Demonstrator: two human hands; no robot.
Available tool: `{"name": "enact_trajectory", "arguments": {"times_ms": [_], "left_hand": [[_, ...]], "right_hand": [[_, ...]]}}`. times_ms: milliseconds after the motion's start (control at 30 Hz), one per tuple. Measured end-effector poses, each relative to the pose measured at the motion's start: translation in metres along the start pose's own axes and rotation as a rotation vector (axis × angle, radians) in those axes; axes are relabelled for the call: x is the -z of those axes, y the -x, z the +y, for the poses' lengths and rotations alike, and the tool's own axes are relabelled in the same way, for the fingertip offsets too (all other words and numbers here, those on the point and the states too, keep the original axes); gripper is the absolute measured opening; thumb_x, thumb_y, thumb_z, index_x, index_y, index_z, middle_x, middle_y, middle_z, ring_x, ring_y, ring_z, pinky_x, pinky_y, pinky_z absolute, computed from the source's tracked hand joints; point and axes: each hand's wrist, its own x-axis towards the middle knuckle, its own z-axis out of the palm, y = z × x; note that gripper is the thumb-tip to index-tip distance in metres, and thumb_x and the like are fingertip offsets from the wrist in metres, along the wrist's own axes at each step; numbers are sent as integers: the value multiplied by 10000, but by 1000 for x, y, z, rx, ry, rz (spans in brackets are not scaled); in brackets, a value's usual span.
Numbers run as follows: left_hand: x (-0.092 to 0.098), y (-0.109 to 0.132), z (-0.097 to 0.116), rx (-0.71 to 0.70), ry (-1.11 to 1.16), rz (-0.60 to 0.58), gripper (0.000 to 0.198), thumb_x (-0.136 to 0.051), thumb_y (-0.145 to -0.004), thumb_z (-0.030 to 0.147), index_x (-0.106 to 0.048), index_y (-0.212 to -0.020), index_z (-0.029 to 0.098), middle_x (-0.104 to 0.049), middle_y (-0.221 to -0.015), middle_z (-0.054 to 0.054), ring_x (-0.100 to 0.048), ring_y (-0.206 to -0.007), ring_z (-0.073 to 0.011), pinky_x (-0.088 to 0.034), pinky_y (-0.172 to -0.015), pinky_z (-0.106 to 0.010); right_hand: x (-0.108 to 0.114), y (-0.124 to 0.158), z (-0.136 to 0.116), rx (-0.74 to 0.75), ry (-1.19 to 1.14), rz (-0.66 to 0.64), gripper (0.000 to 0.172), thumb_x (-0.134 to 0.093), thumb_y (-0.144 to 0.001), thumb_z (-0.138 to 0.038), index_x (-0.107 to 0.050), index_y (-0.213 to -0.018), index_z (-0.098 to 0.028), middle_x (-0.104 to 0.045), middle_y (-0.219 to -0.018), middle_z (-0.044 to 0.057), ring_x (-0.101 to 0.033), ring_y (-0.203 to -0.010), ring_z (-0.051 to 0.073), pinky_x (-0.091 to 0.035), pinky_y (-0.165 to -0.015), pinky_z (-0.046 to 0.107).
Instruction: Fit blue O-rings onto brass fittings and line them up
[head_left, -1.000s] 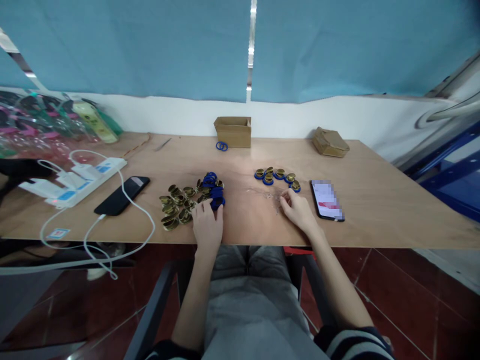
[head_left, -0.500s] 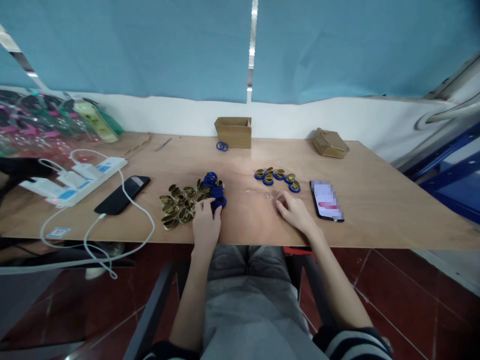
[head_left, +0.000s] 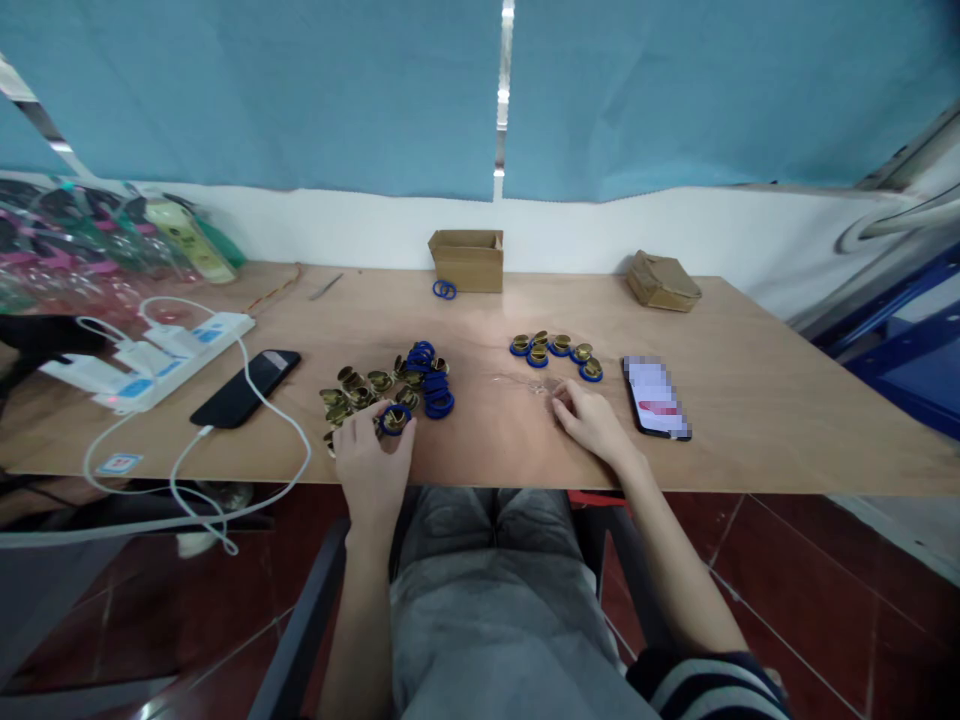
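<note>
Pinching a blue ring (head_left: 396, 434) by its rim: left hand (head_left: 373, 458), centre unobstructed, brass showing within, at the brass pile (head_left: 380, 381) | right hand (head_left: 590, 420): fingers curled, contents cannot be told | ringed brass pieces (head_left: 538, 354): beyond, probably separated to prevent mixing

Right sleeve (head_left: 709, 685): navy, pale stripes | garment front (head_left: 495, 630): grey | trousers (head_left: 459, 525): dark grey

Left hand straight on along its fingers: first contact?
Left hand would likely meet the pile of shiny gold, round, shell-like pieces just ahead; height is unclear, might pass above.
</note>
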Motion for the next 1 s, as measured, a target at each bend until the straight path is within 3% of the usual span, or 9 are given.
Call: {"name": "enact_trajectory", "arguments": {"times_ms": [267,700,1000], "left_hand": [[-13,-7,-3,64,-44,-22,305,-664,-871,323,-623,-1135,175,-705,-1131,-143,-588,-1073,-344,-438,-988,-487],[-16,-6,-5,103,-172,-46,309,-642,-877,345,-652,-1128,164,-735,-1106,-151,-609,-1074,-363,-399,-963,-490],[7,14,22,-114,-87,-298,231,-565,-929,327,-624,-1104,187,-726,-1084,-124,-651,-1008,-328,-461,-906,-448]], "right_hand": [[1,0,0,17,17,-9,100,-521,-959,-221,-611,-998,-202,-761,-906,65,-691,-811,226,-422,-718,288],[0,1,-1,11,7,-14,115,-513,-949,-206,-612,-1009,-195,-747,-875,61,-673,-750,210,-412,-695,282],[2,1,-1,17,21,-13,109,-515,-954,-216,-609,-1008,-207,-759,-924,70,-691,-822,236,-421,-715,291]]}}
